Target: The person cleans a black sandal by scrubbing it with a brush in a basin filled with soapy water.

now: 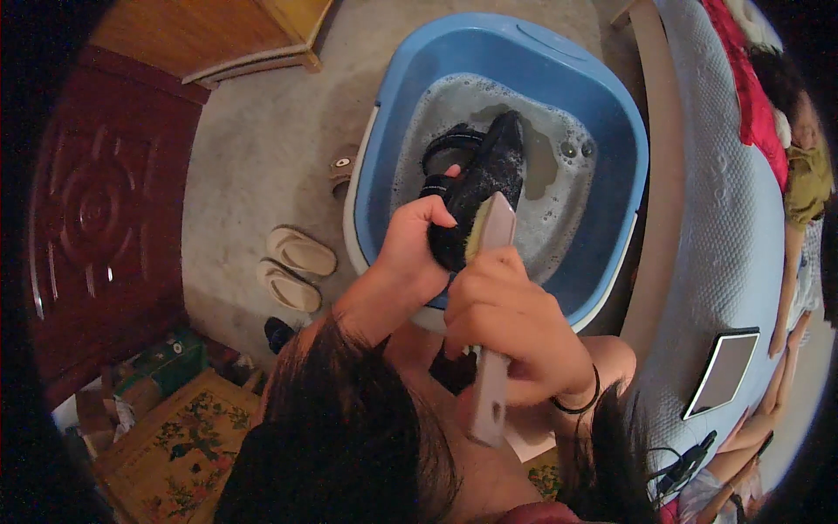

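My left hand (415,240) is closed round the near end of a wet black shoe (495,170), held tilted over soapy water. A pale scrub brush (497,223) with yellowish bristles is gripped in my right hand (511,319). Its bristles touch the shoe's side near my left thumb, and its handle end sticks out below my fist. Beneath the shoe stands a blue plastic basin (624,122) of cloudy, foamy water. Another black item (452,144), probably the second shoe, lies partly behind the held one, so its full shape is hidden.
Beige slippers (301,249) and a brown slipper (342,166) are on the floor left of the basin. A bed (698,175) runs along the right, with a tablet (723,374) and people lying on it. A patterned low table (188,454) stands lower left, near a dark red door (105,201).
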The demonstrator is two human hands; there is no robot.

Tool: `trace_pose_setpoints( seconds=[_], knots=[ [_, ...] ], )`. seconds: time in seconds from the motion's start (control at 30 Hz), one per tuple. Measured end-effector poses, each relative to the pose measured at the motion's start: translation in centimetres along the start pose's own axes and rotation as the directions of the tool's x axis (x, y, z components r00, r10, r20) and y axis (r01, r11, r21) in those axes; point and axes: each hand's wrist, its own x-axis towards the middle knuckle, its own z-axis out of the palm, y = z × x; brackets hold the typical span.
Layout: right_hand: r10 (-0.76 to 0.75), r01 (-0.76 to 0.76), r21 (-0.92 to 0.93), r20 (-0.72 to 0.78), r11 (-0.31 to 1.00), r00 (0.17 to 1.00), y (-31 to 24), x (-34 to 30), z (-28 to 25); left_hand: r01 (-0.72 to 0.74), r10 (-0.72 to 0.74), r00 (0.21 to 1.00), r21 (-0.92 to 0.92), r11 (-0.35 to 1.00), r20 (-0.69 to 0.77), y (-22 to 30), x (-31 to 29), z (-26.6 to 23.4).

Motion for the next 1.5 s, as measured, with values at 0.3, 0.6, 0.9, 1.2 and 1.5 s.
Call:
trace_pose_setpoints(
  seconds=[0.3, 0.6, 0.9, 1.2, 1.5],
  knots=[
    [-0.043, 0.04, 0.05, 0.062, 0.998, 0.997, -1.2, -0.6, 0.1, -0.005, 0.005, 1.0, -0.019, 1.0, -0.007, -0.3, -0.1, 0.0],
    [0.055, -0.051, -0.106, 0.033, 0.993, 0.998, 0.5, 0.0, 0.8, 0.017, -0.017, 1.0, -0.006, 1.0, -0.025, 0.0, -0.4, 0.0],
    [-0.087, 0.076, 0.146, 0.065, 0.986, 0.994, -0.9, -0.6, 0.1, -0.001, 0.001, 1.0, -0.029, 1.0, 0.013, -0.3, 0.0, -0.7],
    [0.104, -0.101, -0.081, 0.033, 0.992, 0.994, -0.1, -0.5, 0.8, -0.033, 0.04, 0.995, 0.077, 0.996, -0.091, -0.5, 0.3, -0.2],
    [0.084, -0.086, 0.056, 0.037, 0.995, 0.996, -0.2, -0.4, 1.3, -0.044, 0.052, 0.993, 0.074, 0.996, -0.106, -0.6, 0.2, -0.2]
  ],
)
